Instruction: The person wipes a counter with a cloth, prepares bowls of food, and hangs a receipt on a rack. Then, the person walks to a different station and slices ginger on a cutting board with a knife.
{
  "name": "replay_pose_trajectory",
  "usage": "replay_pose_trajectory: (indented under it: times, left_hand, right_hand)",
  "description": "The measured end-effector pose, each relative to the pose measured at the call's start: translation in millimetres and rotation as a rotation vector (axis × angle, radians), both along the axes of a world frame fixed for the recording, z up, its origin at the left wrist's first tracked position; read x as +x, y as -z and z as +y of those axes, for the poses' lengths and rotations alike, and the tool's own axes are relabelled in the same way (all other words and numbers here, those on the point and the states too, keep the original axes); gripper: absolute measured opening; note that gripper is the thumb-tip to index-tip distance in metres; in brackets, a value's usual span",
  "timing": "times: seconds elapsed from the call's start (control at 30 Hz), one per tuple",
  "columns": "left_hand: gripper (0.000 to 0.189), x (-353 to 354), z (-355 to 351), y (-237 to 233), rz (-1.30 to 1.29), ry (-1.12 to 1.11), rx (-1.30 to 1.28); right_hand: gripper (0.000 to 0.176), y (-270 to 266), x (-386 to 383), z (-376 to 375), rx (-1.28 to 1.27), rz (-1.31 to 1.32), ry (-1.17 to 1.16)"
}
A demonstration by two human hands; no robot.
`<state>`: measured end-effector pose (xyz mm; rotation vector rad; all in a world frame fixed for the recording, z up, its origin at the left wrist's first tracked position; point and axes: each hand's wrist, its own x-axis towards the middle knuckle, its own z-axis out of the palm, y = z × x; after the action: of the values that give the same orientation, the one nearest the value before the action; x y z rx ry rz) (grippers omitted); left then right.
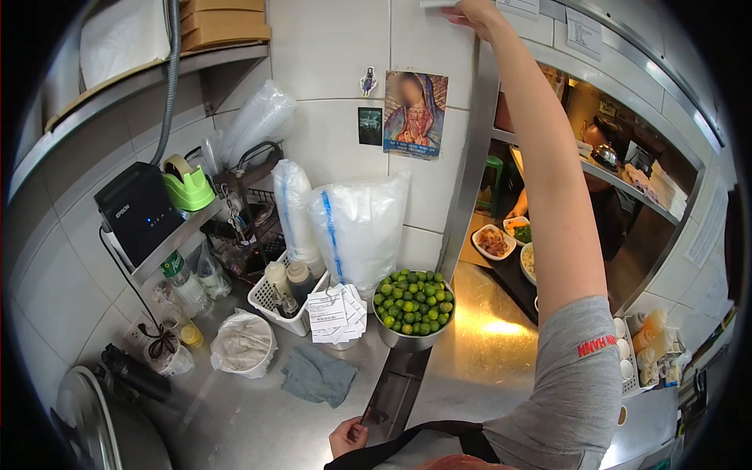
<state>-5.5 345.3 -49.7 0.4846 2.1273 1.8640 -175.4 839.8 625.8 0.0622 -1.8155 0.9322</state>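
My right hand (pixel 474 17) is raised high at the top edge of the view, its fingers closed on a white paper slip (pixel 439 4) that is partly cut off. Other printed paper tickets (pixel 583 34) hang to its right above the pass window. Low in front of my body is my left hand (pixel 347 437), fingers curled together at the dark gap in the steel counter; whatever they hold is hidden. Beyond it lie a grey-blue cloth (pixel 319 374) and a stack of printed receipts (pixel 335 315). A steel bowl (pixel 407 340) full of green limes stands beside the receipts.
Plastic bags (pixel 360 227) lean on the tiled wall behind a white basket (pixel 291 319) of bottles. A receipt printer (pixel 139 205) sits on the left shelf. Bowls of food (pixel 493 242) stand in the pass window, where another person's hand (pixel 518 205) shows.
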Motion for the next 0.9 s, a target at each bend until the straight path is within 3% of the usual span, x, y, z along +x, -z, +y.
replay_pose_trajectory:
  times: [0.07, 0.1, 0.17, 0.2, 0.27, 0.47, 0.5, 0.57, 0.9]
  left_hand:
    - [0.029, -2.1, -0.5, -0.1, -0.016, -0.002, -0.002]
    - [0.028, -2.3, -0.5, 1.8, 0.009, 0.001, -0.022]
    - [0.028, -3.3, -1.3, 3.3, 0.034, 0.015, -0.043]
    - [0.028, -3.6, -1.2, 3.5, 0.025, 0.018, -0.045]
    - [0.028, -1.5, -0.3, 2.3, 0.011, 0.021, -0.043]
    - [0.029, 0.3, -0.4, 2.9, 0.022, 0.004, -0.011]
    - [0.029, 0.8, -0.5, 2.8, 0.024, 0.005, -0.003]
    - [0.028, -2.6, 0.1, 4.2, 0.028, -0.005, 0.007]
    - [0.028, -1.5, -1.0, 9.8, 0.053, 0.017, -0.019]
  right_hand:
    - [0.038, 2.6, 17.6, 6.3, 0.562, 0.03, 0.675]
    - [0.038, 8.6, 33.2, -3.2, 0.56, 0.029, 0.683]
    - [0.038, 21.3, 68.6, -26.6, 0.622, 0.193, 1.196]
    - [0.038, 24.2, 69.6, -14.2, 0.624, 0.191, 1.202]
    - [0.04, 35.1, 71.4, 3.9, 0.779, 0.277, 1.49]
    - [0.046, 30.8, 67.1, -17.2, 0.694, -0.08, 1.375]
    - [0.046, 33.4, 67.3, -12.0, 0.689, -0.077, 1.371]
    - [0.044, 37.4, 63.3, 7.5, 0.754, 0.234, 1.545]
    - [0.04, 36.8, 49.0, -26.5, 0.769, 0.041, 1.42]
